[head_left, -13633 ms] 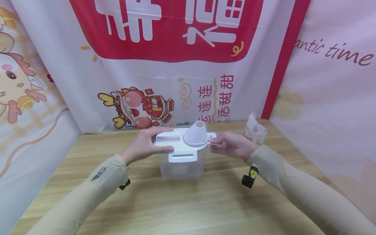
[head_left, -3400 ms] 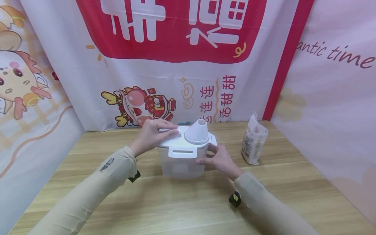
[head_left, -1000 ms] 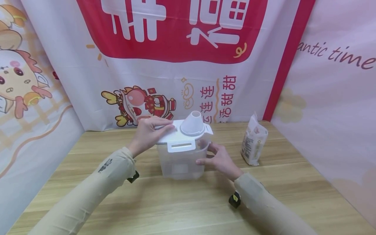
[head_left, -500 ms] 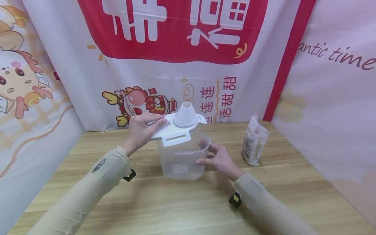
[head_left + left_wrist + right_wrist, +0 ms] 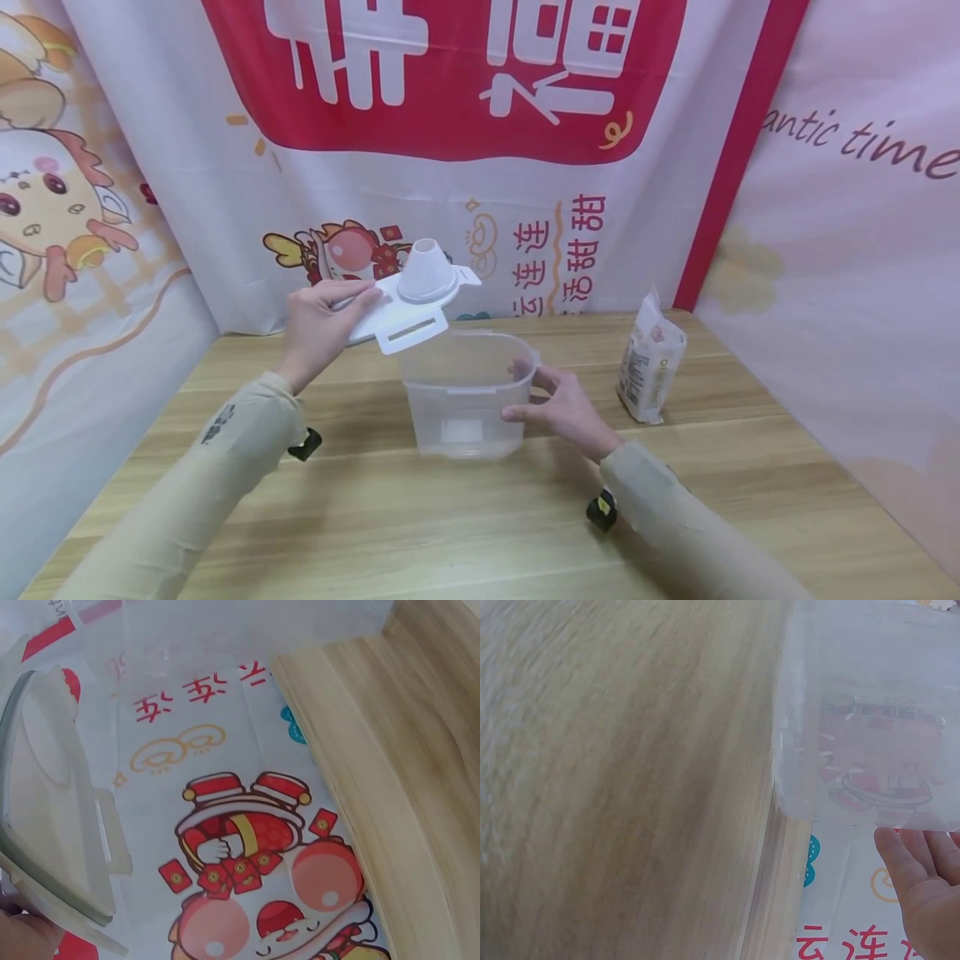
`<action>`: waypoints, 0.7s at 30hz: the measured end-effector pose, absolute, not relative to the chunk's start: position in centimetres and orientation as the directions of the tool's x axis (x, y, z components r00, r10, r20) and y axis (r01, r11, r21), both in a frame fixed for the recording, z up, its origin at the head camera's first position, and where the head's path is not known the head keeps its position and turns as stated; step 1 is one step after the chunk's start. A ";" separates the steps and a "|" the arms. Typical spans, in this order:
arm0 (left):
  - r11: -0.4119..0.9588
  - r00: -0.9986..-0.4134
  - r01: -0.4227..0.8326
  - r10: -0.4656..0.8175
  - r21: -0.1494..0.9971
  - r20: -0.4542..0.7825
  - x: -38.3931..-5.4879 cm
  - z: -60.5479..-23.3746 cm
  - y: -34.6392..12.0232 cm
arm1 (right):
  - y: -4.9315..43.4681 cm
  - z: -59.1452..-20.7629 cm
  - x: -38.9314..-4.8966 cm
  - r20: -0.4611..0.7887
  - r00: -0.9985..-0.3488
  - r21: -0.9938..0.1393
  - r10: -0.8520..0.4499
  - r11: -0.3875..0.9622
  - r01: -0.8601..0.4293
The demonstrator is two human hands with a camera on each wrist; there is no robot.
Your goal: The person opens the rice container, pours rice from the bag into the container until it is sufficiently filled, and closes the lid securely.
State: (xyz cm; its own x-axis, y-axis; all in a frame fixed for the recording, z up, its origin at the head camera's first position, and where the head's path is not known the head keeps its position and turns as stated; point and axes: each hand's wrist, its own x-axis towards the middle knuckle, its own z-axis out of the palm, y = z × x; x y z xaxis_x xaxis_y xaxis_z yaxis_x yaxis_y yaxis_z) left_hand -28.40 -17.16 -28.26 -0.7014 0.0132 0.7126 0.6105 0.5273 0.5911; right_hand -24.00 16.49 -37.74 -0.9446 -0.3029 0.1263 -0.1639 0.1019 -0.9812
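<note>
My left hand [image 5: 318, 329] pinches the white lid [image 5: 396, 317] by its left part, above and to the left of the tub. A cone-shaped spout [image 5: 426, 279] stands on the lid, which tilts with its right end higher. In the left wrist view the underside of the lid [image 5: 52, 817] shows a grey seal along its edge. Below, the clear plastic tub [image 5: 465, 417] stands upright on the table with its top uncovered. My right hand [image 5: 566, 412] grips the tub's right end, thumb on the near side and fingers behind. In the right wrist view the fingertips [image 5: 889, 840] meet the tub wall.
A white printed packet [image 5: 651, 367] stands on the wooden table [image 5: 465, 533] to the right of the tub. A printed cloth [image 5: 442, 192] hangs behind the table, with more cloth on both sides.
The lid has come off the tub and moved up and left with my left hand. My right hand has gone from the lid's right tab to the tub's right end, where it stays.
</note>
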 end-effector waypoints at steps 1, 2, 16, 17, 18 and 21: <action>0.534 -0.704 0.601 0.003 0.594 0.710 -28.4 -28.3 -17.4 | 16.4 -37.4 -23.8 0.123 -0.945 -0.981 -0.303 0.105 -0.162; 0.545 -0.708 0.590 -0.006 0.596 0.707 -28.4 -28.4 -17.7 | 16.4 -37.1 -23.5 0.120 -0.946 -0.981 -0.302 0.108 -0.159; 0.654 -0.760 0.443 -0.088 0.613 0.644 -28.3 -30.4 -21.7 | 16.3 -36.1 -22.9 0.133 -0.943 -0.980 -0.304 0.100 -0.170; 0.661 -0.758 0.439 -0.092 0.609 0.646 -28.3 -30.5 -22.0 | 16.3 -36.1 -22.9 0.132 -0.944 -0.980 -0.304 0.100 -0.169; 0.668 -0.755 0.433 -0.098 0.605 0.648 -28.4 -30.6 -22.2 | 16.3 -36.1 -22.9 0.131 -0.944 -0.981 -0.303 0.100 -0.168; 0.689 -0.751 0.415 -0.111 0.595 0.652 -28.5 -30.9 -22.9 | 16.3 -36.1 -22.9 0.127 -0.945 -0.980 -0.301 0.106 -0.166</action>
State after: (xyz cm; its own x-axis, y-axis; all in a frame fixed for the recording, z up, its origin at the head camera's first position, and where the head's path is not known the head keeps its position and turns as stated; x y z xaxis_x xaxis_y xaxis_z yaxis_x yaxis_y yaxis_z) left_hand -28.47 -22.86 -30.93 -0.7505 -0.1109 0.6515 0.4146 0.6887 0.5948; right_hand -22.91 16.28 -36.13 -0.9451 -0.3009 0.1275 -0.1659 0.1057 -0.9805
